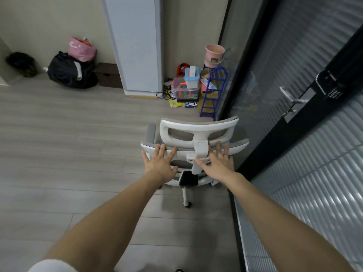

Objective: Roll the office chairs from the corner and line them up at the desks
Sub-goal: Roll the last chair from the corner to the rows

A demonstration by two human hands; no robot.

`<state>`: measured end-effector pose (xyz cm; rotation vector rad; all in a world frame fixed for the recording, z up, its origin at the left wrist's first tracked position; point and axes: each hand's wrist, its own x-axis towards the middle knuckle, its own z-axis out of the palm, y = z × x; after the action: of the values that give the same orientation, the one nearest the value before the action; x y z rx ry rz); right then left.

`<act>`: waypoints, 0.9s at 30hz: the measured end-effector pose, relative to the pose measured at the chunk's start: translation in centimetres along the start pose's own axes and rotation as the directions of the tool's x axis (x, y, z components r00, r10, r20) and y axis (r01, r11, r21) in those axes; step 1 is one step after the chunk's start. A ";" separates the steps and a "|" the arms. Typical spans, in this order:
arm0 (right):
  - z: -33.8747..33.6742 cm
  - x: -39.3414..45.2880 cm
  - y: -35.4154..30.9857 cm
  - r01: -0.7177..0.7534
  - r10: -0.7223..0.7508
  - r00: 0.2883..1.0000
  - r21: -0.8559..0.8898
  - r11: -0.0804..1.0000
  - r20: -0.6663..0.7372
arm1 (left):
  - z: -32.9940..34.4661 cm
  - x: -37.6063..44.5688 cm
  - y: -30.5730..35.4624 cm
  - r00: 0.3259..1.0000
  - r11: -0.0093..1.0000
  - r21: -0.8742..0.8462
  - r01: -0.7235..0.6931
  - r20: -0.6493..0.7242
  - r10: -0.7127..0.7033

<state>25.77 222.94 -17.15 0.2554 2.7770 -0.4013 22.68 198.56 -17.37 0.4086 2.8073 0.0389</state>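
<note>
both hands, left and right, fingers spread flat against the white office chair backrest, gripping nothing.

A white-framed office chair with grey mesh stands upright on pale wood-look flooring, seen from behind and above, its back turned to the camera. A curved headrest with a wide slot tops the backrest, joined to it by a white bracket at the centre. One grey padded armrest shows on the left side. Below the backrest, a dark block sits at the seat's rear, and a white base leg runs toward the viewer, ending in a black caster. The chair stands just beside a dark-framed glass partition on its right.
</note>
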 end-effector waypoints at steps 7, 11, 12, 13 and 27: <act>3.4 1.9 -12.3 0.128 -0.126 0.990 -0.025 0.991 0.058 | 0.1 -2.6 -11.3 0.983 0.982 -0.039 0.186 0.009 -0.186; 5.5 2.5 -20.5 0.232 -0.224 0.969 -0.075 0.970 0.101 | 0.2 -5.2 -19.0 0.955 0.951 -0.086 0.297 0.017 -0.297; 6.0 2.6 -22.6 0.262 -0.252 0.960 -0.080 0.962 0.120 | 0.3 -6.0 -21.0 0.945 0.940 -0.099 0.327 0.020 -0.327; 6.5 2.7 -24.7 0.292 -0.279 0.950 -0.085 0.953 0.140 | 0.5 -7.0 -23.0 0.934 0.927 -0.112 0.357 0.025 -0.356; 15.4 -0.8 -57.4 0.694 -0.577 0.699 -0.204 0.691 0.423 | 4.1 -25.6 -48.6 0.692 0.627 -0.324 0.708 0.145 -0.707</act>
<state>18.41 163.94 -16.79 -0.8409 2.4476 -0.0711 34.00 144.66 -17.16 -0.8030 2.6578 0.3663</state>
